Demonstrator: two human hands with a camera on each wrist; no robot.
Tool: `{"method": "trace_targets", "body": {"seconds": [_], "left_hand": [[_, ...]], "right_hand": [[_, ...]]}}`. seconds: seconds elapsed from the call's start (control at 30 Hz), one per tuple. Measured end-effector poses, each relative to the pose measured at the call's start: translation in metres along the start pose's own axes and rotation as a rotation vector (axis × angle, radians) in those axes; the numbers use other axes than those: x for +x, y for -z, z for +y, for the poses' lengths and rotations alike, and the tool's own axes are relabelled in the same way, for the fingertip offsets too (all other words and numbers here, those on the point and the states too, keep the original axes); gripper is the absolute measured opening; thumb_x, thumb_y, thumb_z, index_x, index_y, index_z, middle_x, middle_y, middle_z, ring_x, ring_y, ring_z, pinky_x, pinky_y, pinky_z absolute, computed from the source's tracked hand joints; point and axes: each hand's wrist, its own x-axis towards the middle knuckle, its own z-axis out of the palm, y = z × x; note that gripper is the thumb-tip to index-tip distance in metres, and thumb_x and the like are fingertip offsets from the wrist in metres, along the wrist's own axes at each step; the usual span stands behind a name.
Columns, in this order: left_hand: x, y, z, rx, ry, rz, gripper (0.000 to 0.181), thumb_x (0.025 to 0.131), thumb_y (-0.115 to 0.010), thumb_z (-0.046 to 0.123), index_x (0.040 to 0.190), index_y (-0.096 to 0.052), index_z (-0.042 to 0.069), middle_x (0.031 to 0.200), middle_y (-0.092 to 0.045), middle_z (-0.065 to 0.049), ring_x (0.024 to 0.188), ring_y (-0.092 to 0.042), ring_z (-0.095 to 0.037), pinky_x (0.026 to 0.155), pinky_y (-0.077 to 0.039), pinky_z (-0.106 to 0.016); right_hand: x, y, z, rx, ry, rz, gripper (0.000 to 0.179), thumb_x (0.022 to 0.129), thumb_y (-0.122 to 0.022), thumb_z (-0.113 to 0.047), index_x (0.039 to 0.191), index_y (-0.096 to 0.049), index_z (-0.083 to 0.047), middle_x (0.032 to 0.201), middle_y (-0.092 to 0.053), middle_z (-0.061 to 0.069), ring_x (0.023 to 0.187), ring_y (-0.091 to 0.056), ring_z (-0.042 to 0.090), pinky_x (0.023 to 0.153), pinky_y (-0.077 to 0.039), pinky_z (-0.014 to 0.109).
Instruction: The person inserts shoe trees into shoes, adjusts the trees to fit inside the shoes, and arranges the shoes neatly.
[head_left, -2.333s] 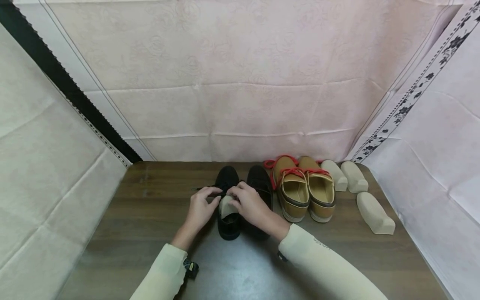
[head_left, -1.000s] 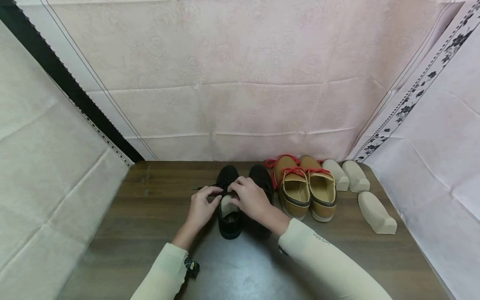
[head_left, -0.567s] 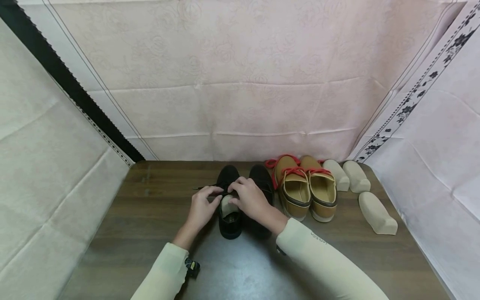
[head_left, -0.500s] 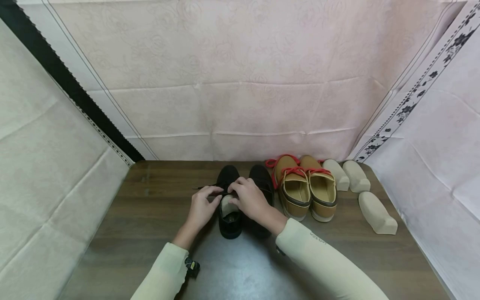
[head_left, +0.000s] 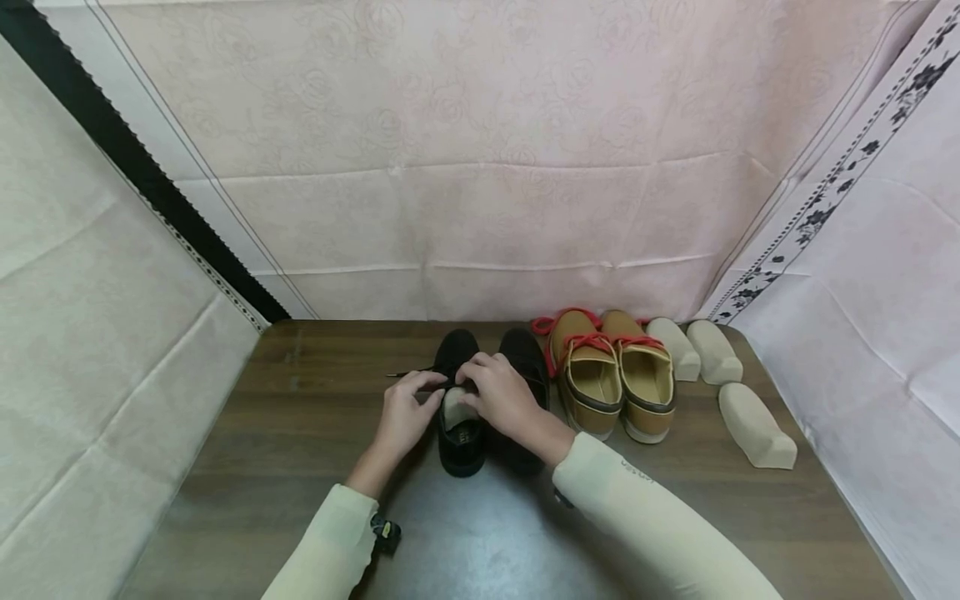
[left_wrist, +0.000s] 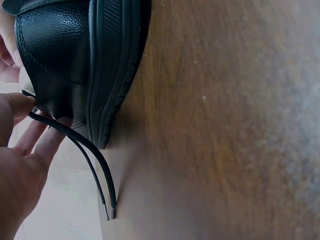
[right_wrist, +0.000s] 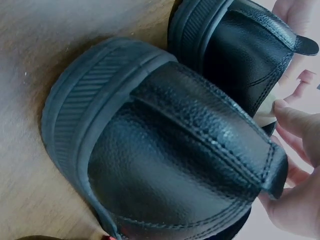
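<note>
A black lace-up shoe (head_left: 461, 454) stands on the brown wooden board, with a cream shoe insert (head_left: 456, 410) inside its opening. My left hand (head_left: 401, 417) pinches the lace edge of this shoe from the left, thumb and fingers curled there. In the left wrist view, black laces (left_wrist: 96, 151) with metal tips hang past those fingers. From the right, my right hand (head_left: 504, 400) grips around the tongue and opening, its thumb against the insert. Its other fingertips are partly hidden. The second black shoe (head_left: 522, 348) stands alongside, partly beneath my right hand and wrist.
Right of the black pair stand two tan shoes (head_left: 592, 392) with red laces. Beyond them lie three loose cream shoe inserts (head_left: 756, 427) near the board's right edge. Patterned pale cloth (head_left: 480, 167) hangs behind and along both sides of the wooden board (head_left: 300, 433).
Since the earliest frame, my right hand has shifted slightly up over the shoe opening, showing more of the insert. During the last second, both hands have hardly moved.
</note>
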Motion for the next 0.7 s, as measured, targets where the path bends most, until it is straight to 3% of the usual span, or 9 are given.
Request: {"method": "trace_targets", "body": {"seconds": [0.17, 0.53, 0.7], "left_hand": [[-0.0005, 0.0001, 0.0004, -0.001, 0.006, -0.002, 0.017, 0.094, -0.074, 0.004, 0.109, -0.077, 0.012, 0.108, -0.074, -0.007, 0.100, -0.072, -0.024, 0.087, -0.059, -0.044], [-0.0017, 0.0005, -0.0005, -0.006, 0.016, 0.001, 0.017, 0.095, -0.074, 0.006, 0.111, -0.077, 0.012, 0.114, -0.073, -0.008, 0.103, -0.072, -0.025, 0.087, -0.060, -0.044], [-0.0018, -0.0003, -0.0003, -0.006, 0.023, 0.002, 0.017, 0.095, -0.074, 0.006, 0.111, -0.077, 0.012, 0.113, -0.073, -0.008, 0.103, -0.072, -0.024, 0.087, -0.060, -0.043]], "right_hand": [[0.0020, -0.0009, 0.0012, 0.009, 0.018, 0.014, 0.023, 0.090, -0.082, -0.025, 0.110, -0.075, -0.016, 0.115, -0.068, 0.003, 0.103, -0.060, 0.025, 0.087, -0.057, 0.037], [0.0048, -0.0030, 0.0003, 0.030, -0.012, -0.001, 0.030, 0.091, -0.081, -0.024, 0.117, -0.072, -0.013, 0.127, -0.060, 0.011, 0.111, -0.060, 0.030, 0.089, -0.057, 0.040], [0.0054, -0.0052, 0.0006, -0.017, 0.018, 0.024, 0.024, 0.091, -0.081, -0.023, 0.113, -0.073, -0.015, 0.123, -0.062, 0.007, 0.108, -0.059, 0.028, 0.088, -0.056, 0.037]]}}
